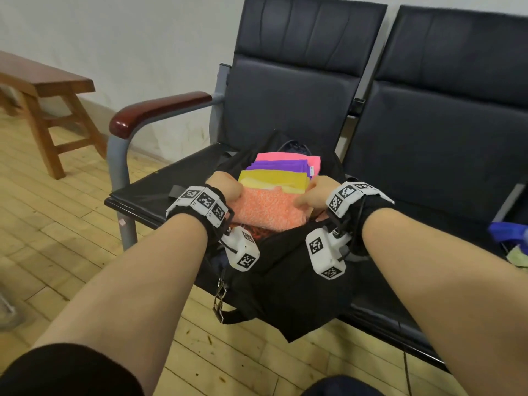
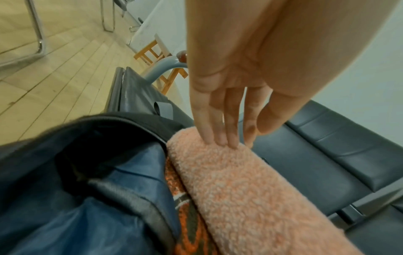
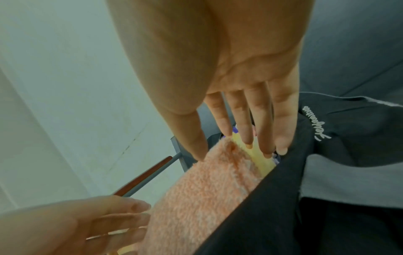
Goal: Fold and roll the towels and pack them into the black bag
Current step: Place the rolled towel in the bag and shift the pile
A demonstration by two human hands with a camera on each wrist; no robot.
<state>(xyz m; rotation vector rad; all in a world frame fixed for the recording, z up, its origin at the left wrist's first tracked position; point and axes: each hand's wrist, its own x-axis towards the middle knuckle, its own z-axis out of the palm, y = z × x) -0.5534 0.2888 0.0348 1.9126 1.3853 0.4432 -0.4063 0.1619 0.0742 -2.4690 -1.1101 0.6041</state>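
Note:
A black bag point(image 1: 285, 281) lies open on a dark bench seat point(image 1: 148, 190). Rolled towels sit in it side by side: pink point(image 1: 285, 157) farthest, then purple point(image 1: 280, 167), then yellow point(image 1: 274, 180). Nearest me, a fuzzy orange towel roll point(image 1: 268, 208) lies across the bag's mouth. My left hand point(image 1: 225, 188) presses straight fingertips point(image 2: 220, 139) on the left end of the orange towel roll point(image 2: 240, 189). My right hand point(image 1: 314, 192) is at the right end, its thumb on the orange towel roll point(image 3: 196, 198) and its straight fingers point(image 3: 240, 113) down against the yellow towel point(image 3: 261, 162) and the black bag point(image 3: 272, 198).
The bench has a brown armrest point(image 1: 160, 110) on the left and a second seat point(image 1: 428, 195) on the right. At the right edge lies something blue point(image 1: 508, 232). A wooden stool point(image 1: 43, 90) stands on the plank floor at far left.

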